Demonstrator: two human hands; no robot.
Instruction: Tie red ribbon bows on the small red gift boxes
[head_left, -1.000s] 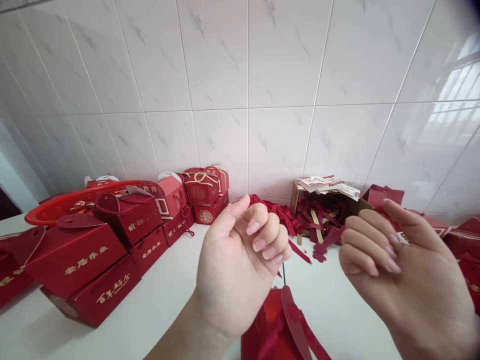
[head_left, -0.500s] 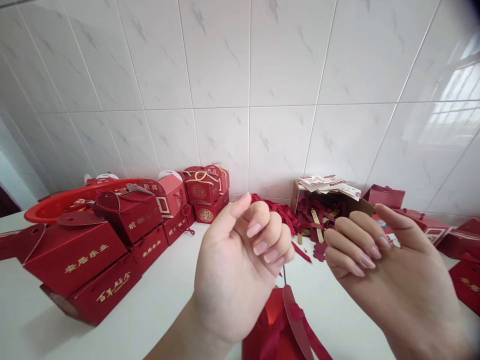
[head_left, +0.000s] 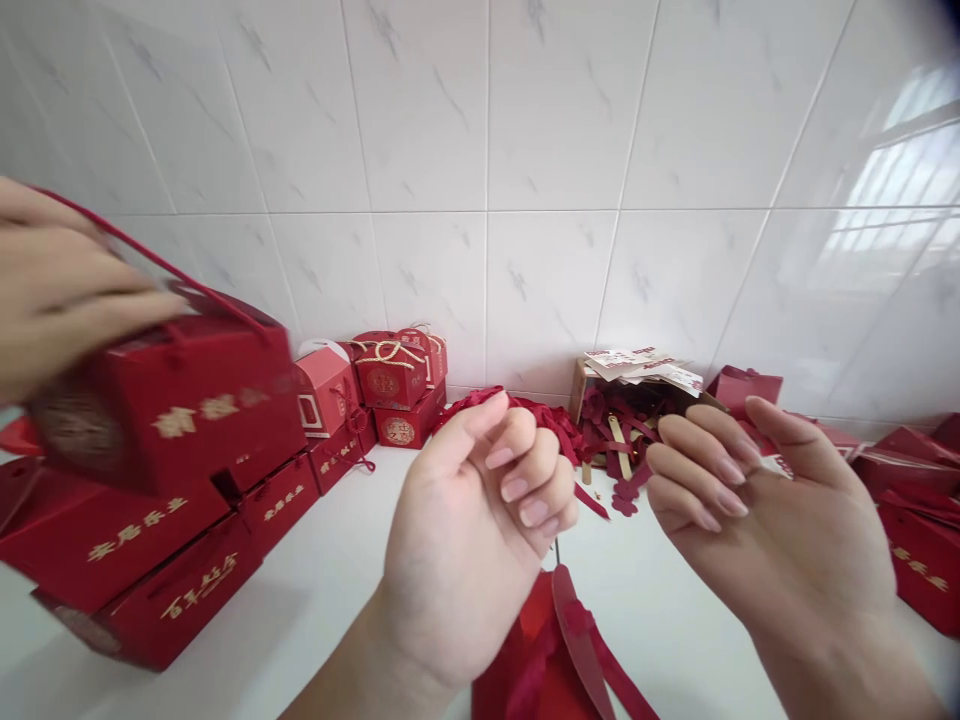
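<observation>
Over the white counter (head_left: 330,560), left hand (head_left: 476,530) and right hand (head_left: 776,530) half curled, both empty

Palms face the wearer and the two hands stay well apart, each grip loosely bent around nothing. Beneath them at the near edge, a ribbon-tied red box (head_left: 566,690) is partly cut off by the bottom of the view; the left hand hides part of it, and whether they touch cannot be told. A dark red ribbon (head_left: 622,675) trails across its right side.

At the left, another person's blurred hand (head_left: 75,290) rests on top of a corded red box (head_left: 225,400) above stacked red boxes (head_left: 202,590). Far along the tiled wall (head_left: 420,130), a ribbon heap (head_left: 555,420) lies beside a carton (head_left: 579,385) topped with printed cards (head_left: 645,366).
</observation>
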